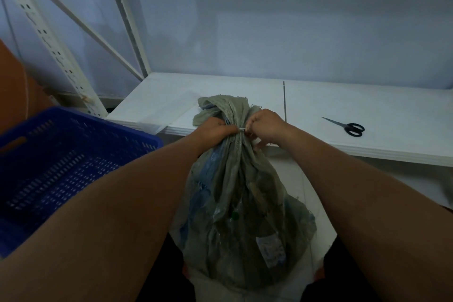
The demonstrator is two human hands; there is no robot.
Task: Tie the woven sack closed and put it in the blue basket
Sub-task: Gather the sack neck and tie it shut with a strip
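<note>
Woven sack [235, 203] stands on the floor between the person's knees, against the front edge of a low white shelf [343, 115]. Mouth gathered into a neck; loose top flops above it. Left hand [215, 130] is clenched round the neck. Right hand [266, 127] pinches a thin pale tie [241, 129] at the same spot; both fists nearly touching. Knot not judged finished.

Handling estimate: cloth soft, thin, partly see-through; lumpy contents, probably plastic bottles, so bulky but light. Body would sag and shift if gripped. Best hold is the cinched neck, with a palm under the base for the lift.

Blue basket [81, 167] waits just left, empty. Scissors [348, 126] lie on the shelf, well apart.
</note>
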